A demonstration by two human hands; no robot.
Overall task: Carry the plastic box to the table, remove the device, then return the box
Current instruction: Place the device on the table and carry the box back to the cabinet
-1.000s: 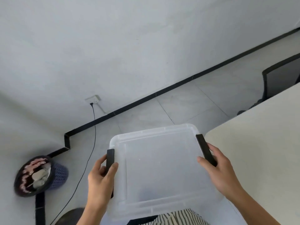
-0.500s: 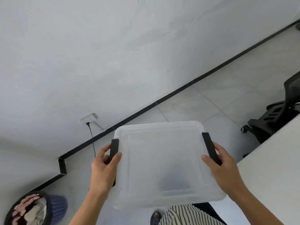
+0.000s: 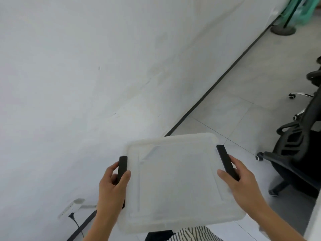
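A translucent plastic box (image 3: 175, 181) with a closed lid and black side latches is held in the air in front of me, over the floor. My left hand (image 3: 111, 190) grips its left edge at the black latch (image 3: 122, 168). On the other side, my right hand (image 3: 243, 183) grips the edge at the right latch (image 3: 225, 162). The lid is cloudy, so I cannot make out the device inside.
A white wall (image 3: 86, 84) with a black skirting fills the left. A wall socket (image 3: 71, 207) with a plugged cable sits low at the left. A black office chair (image 3: 298, 150) stands at the right on the grey tiles. A table edge (image 3: 314, 220) shows at bottom right.
The view has swung to the right with the box. The waste basket has left the frame, most of the table has slid out, and the office chair has come closer into view. Both hands keep their grip.
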